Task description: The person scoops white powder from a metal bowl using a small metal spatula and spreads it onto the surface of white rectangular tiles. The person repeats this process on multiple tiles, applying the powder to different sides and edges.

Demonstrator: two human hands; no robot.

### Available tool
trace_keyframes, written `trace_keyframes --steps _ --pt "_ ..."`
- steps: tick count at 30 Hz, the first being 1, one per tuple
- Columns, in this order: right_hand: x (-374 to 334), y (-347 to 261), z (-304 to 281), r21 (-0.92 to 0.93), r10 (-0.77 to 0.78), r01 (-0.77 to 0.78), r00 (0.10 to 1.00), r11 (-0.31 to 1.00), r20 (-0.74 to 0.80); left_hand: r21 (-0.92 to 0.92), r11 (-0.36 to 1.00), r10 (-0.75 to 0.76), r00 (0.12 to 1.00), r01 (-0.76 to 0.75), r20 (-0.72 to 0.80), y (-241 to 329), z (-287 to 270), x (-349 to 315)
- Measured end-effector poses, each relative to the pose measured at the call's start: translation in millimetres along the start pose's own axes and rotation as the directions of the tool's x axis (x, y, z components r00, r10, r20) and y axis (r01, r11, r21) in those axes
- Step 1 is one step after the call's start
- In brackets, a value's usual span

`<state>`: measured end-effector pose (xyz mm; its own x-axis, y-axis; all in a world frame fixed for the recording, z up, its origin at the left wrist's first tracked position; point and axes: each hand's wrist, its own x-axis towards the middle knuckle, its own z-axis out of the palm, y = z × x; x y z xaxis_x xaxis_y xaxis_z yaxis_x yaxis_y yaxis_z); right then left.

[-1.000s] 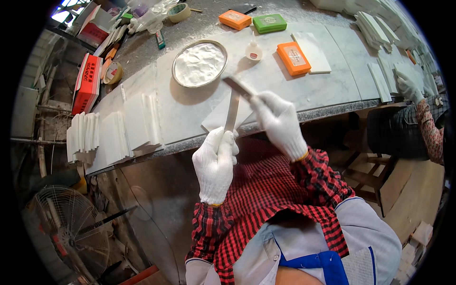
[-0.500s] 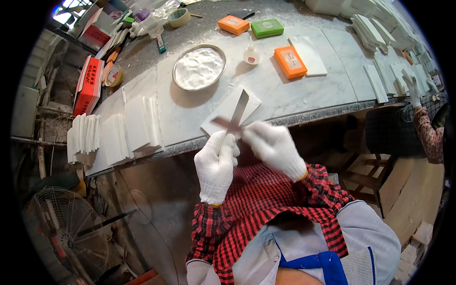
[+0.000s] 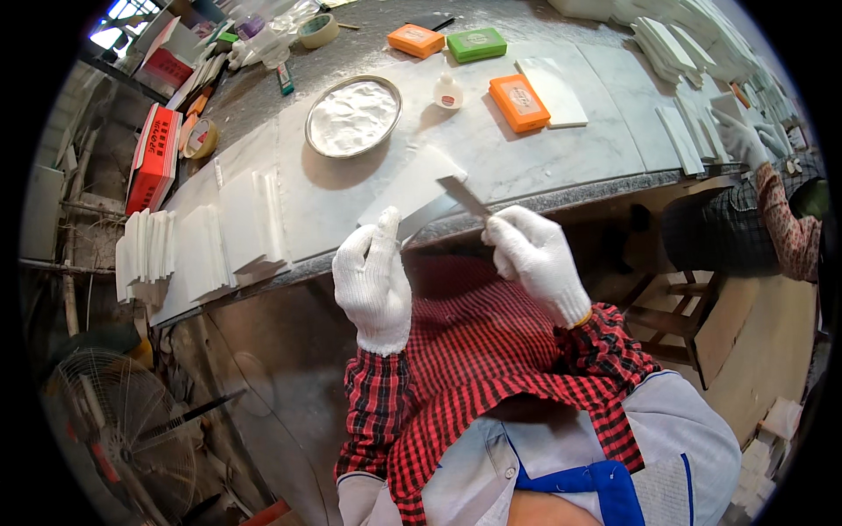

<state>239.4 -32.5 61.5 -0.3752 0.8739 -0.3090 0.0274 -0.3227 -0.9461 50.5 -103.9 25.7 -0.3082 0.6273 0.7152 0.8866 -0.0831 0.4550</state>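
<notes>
Metal blade (image 3: 463, 195) tilts up-left from the curled right grip (image 3: 531, 256).

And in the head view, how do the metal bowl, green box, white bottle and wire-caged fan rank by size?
1. Wire-caged fan
2. Metal bowl
3. Green box
4. White bottle

Tabletop (image 3: 605, 131) brightly lit, bright opening (image 3: 107, 38) at upper left blown out, soft shadow cast beside bowl (image 3: 344, 157), area underneath dimmed, outer edges curved by fisheye, corners blackened.

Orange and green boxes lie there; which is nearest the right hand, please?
The front orange box, by a white slab; the green box and other orange box lie farther back.
</notes>
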Motion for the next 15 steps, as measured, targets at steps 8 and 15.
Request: trace_keyframes --steps 8,15 --pt "8.6 5.1 12.6 -0.101 -0.048 0.047 0.999 0.994 -0.003 -0.001 1.0 0.026 0.997 -0.026 -0.073 -3.8 -1.6 -7.4" --pt "6.8 15.1 19.7 -0.077 -0.087 0.084 0.996 0.993 -0.031 -0.025 0.997 0.067 0.993 -0.07 -0.101 -9.6 -3.0 -7.0"
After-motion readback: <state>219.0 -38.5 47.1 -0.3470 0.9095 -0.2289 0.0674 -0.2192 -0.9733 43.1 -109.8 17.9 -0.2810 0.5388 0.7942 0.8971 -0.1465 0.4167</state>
